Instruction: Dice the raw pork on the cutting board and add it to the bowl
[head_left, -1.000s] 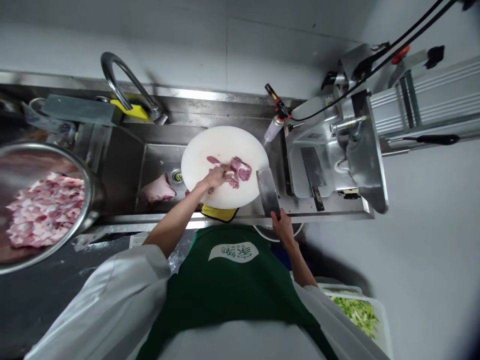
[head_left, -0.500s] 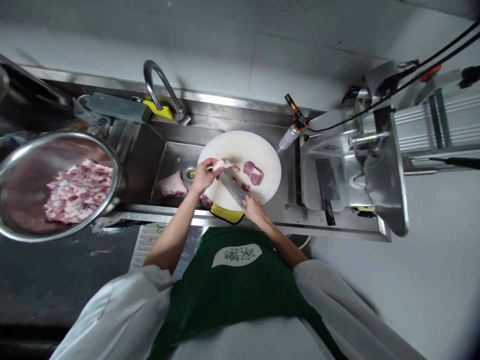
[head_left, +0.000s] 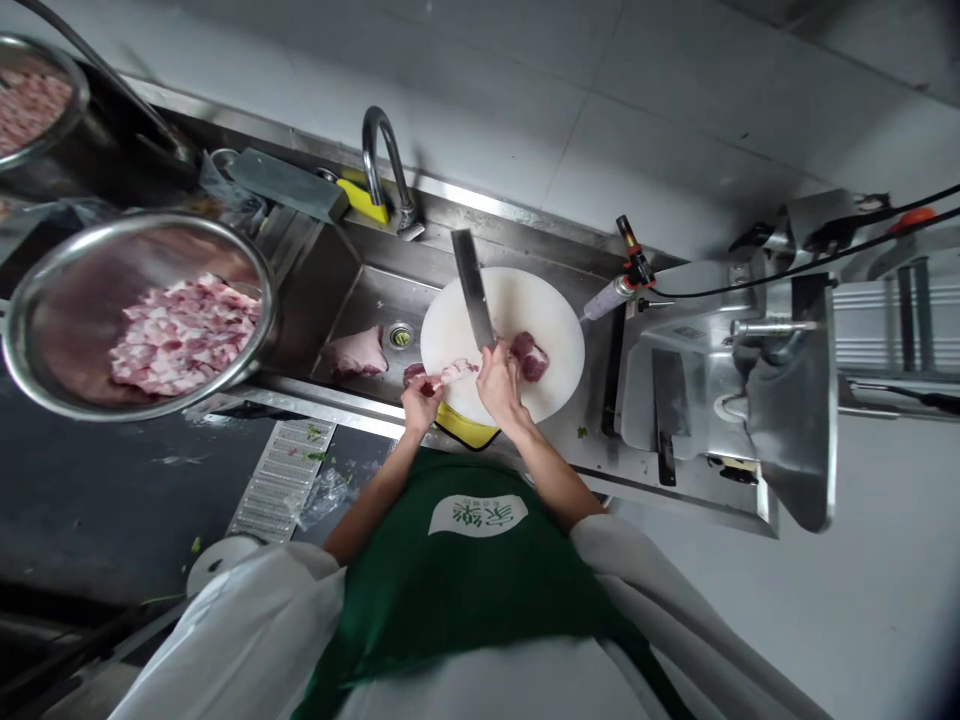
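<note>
Left grip (head_left: 421,402) is pinching a pink meat strip (head_left: 459,371); right grip (head_left: 499,385) is clasping a rectangular steel cleaver (head_left: 472,290). The blade is pointing to twelve o'clock.

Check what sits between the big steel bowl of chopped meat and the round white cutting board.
Head view: the steel sink basin, with a pale pink raw meat chunk lying beside its drain.

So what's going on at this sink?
A person in a green apron stands at a round white cutting board over the sink. The right hand grips a cleaver, blade pointing away; the left hand pinches a strip of meat at the board's near edge. Another meat chunk lies on the board; a steel bowl of cut meat sits left.
</note>
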